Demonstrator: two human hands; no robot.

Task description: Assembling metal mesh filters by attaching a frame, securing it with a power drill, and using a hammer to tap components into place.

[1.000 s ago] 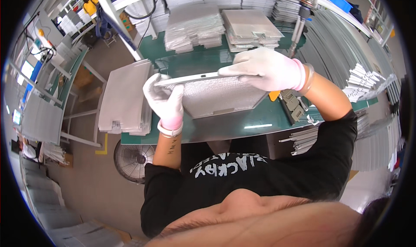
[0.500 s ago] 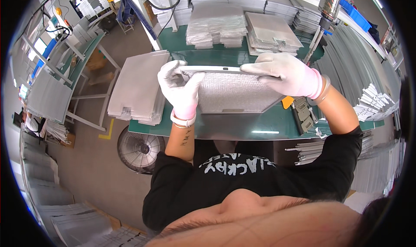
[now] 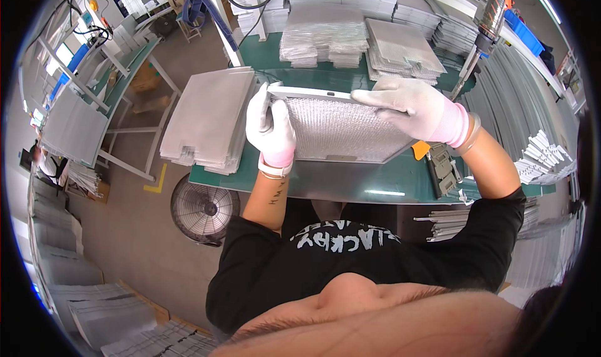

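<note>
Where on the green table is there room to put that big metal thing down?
Bare green tabletop shows along the near edge, under the framed metal mesh panel. The far side is crowded with mesh sheet stacks; a grey panel stack fills the left end.

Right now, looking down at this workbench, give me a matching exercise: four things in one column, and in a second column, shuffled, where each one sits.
Things:
1. framed silver mesh filter panel
2. round wire-guarded floor fan
3. flat stack of grey mesh panels
4. small orange piece

Places:
A. on the floor, left of the person's body
B. on the green bench top, beside the right wrist
C. overhanging the bench's left end
D. held between the gloved left hand and right hand

Pairs: 1-D, 2-A, 3-C, 4-B
</note>
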